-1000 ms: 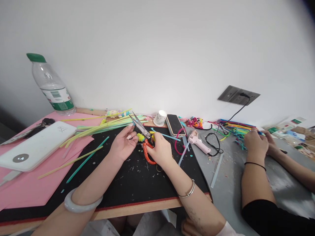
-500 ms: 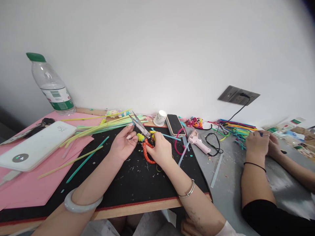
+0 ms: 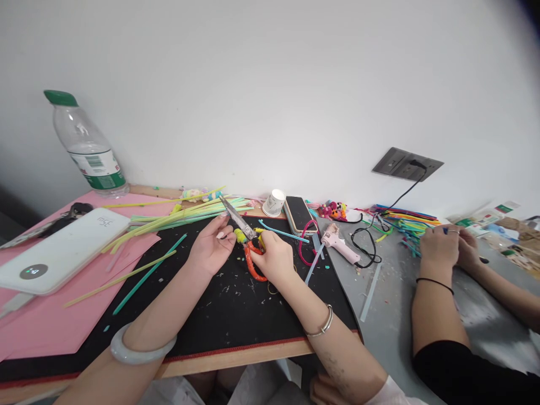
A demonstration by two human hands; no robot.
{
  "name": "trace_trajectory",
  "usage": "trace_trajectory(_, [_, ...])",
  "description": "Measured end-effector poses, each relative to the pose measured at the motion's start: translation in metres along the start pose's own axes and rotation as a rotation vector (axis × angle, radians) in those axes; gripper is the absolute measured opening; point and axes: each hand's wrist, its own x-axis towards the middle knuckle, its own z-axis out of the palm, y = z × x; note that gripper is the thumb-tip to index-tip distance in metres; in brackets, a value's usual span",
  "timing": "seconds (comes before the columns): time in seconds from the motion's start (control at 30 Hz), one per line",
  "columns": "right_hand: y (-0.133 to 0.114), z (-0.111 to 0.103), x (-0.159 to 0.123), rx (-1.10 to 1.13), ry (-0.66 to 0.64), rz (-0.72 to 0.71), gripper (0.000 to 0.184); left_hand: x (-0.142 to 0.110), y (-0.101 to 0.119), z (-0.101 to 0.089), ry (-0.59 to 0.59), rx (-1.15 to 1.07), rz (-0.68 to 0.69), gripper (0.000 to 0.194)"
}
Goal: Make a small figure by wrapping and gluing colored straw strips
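- Scissors (image 3: 248,229) with orange handles, silver metal blades together
- Long axis diagonal, tips away-left
- Above black red-edged mat (image 3: 240,315), right hand (image 3: 276,256) gripping handles
- Left hand (image 3: 214,244) near blades, grip unclear

Closed orange-handled scissors (image 3: 247,228), aslant toward upper left

the left hand (image 3: 213,243) pinches with its palm showing, and the right hand (image 3: 274,256) curls, back uppermost.

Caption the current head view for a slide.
Right hand grips orange-handled scissors beside the left hand, over a black mat.
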Motion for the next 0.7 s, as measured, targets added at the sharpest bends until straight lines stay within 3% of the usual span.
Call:
trace_trajectory(0.1, [0.0,-0.001,0.001,0.027,0.015,0.038,0.028,0.0,0.0,0.0,0.008,0.034,0.02,0.01])
trace_trajectory(0.23, [0.012,-0.006,0.007,0.022,0.038,0.2,0.03,0.0,-0.001,0.0,0.019,0.131,0.068,0.007])
trace_trajectory(0.4, [0.036,-0.004,0.012,-0.083,-0.063,0.323,0.028,0.001,-0.006,-0.003,-0.024,0.468,0.24,0.007])
trace_trajectory(0.53, [0.046,0.001,0.013,-0.041,-0.097,0.266,0.021,-0.001,-0.012,-0.003,-0.047,0.76,0.374,0.009])
trace_trajectory(0.7, [0.04,-0.007,0.014,0.234,0.073,0.083,0.016,-0.003,-0.015,-0.003,-0.082,0.916,0.434,0.005])
